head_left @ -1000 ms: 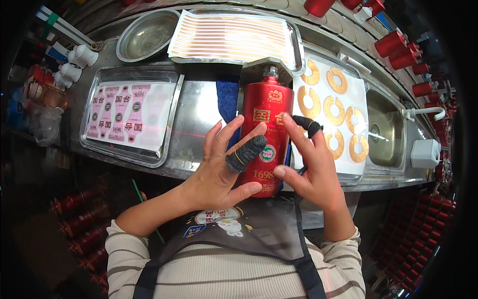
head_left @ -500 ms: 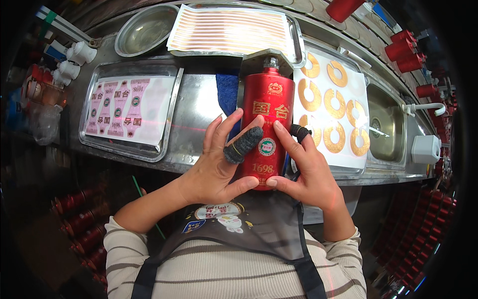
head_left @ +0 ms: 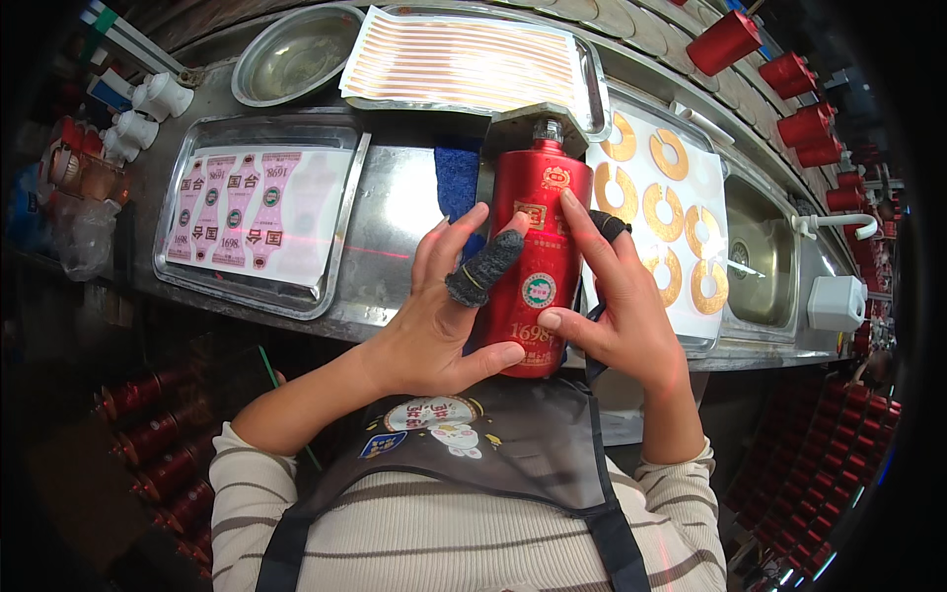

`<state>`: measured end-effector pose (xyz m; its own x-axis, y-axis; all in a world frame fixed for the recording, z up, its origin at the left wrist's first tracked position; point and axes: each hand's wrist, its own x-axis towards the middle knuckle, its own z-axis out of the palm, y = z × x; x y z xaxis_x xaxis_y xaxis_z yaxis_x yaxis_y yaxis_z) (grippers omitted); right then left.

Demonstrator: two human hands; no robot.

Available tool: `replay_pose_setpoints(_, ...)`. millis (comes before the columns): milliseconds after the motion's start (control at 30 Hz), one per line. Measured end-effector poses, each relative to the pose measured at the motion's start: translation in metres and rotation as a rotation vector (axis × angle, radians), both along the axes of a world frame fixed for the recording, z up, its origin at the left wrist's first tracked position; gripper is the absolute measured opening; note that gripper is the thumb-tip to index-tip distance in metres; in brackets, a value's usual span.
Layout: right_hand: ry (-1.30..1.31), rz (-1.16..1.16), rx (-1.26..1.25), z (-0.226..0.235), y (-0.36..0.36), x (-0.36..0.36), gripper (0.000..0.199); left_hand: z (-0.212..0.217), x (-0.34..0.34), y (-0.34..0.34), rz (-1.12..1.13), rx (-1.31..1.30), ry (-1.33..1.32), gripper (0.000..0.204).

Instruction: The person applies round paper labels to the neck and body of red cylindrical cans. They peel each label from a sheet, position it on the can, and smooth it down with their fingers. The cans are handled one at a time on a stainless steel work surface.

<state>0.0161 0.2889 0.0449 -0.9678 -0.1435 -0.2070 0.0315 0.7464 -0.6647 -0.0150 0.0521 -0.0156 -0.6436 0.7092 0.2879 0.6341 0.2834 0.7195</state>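
A red bottle (head_left: 538,237) with gold print, a round green-and-white emblem and a clear neck lies before me, neck pointing away, against a metal bracket (head_left: 513,126). My left hand (head_left: 439,306) is at its left side, fingers spread; the index finger, in a dark knitted finger cover (head_left: 483,268), reaches over its front, and the thumb is at the lower edge. My right hand (head_left: 626,306) lies along its right side, index finger stretched toward the shoulder and thumb on the lower front. A black cover (head_left: 611,226) is on one right finger.
Left stands a metal tray (head_left: 340,232) with pink label sheets. Behind are a metal bowl (head_left: 298,54) and gold-striped strips (head_left: 464,61). Gold ring stickers (head_left: 663,213) lie right, beside a sink (head_left: 764,259) with a white tap (head_left: 838,226). Red bottles (head_left: 725,42) line the far right.
My right hand has slid up the bottle, its thumb leaving the bottom edge for the lower front. My left hand keeps nearly the same place. The bottle appears slightly farther right.
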Motion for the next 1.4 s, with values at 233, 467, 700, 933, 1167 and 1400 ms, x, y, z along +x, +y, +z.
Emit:
replay_pose_setpoints(233,0.039,0.026,-0.004,-0.006,0.001,0.009,0.101,-0.005,0.002,-0.003,-0.013,0.017,0.019,0.094)
replay_pose_setpoints(467,0.083,0.033,-0.076,-0.013,0.008,0.008,0.099,-0.018,-0.006,-0.004,-0.004,0.140,0.042,0.088)
replay_pose_setpoints(700,0.096,0.055,-0.094,-0.012,0.010,0.024,0.094,-0.014,-0.007,-0.007,-0.044,0.058,0.032,0.088)
replay_pose_setpoints(933,0.049,0.066,-0.154,-0.025,0.016,0.024,0.102,-0.018,-0.011,-0.010,-0.058,0.079,-0.010,0.086)
replay_pose_setpoints(1167,0.084,0.090,-0.119,-0.016,0.013,0.020,0.086,-0.023,-0.008,-0.011,-0.052,0.074,-0.015,0.087)
replay_pose_setpoints(1400,0.080,0.129,-0.131,-0.017,0.018,0.016,0.084,-0.029,-0.005,-0.007,-0.043,0.145,0.000,0.089)
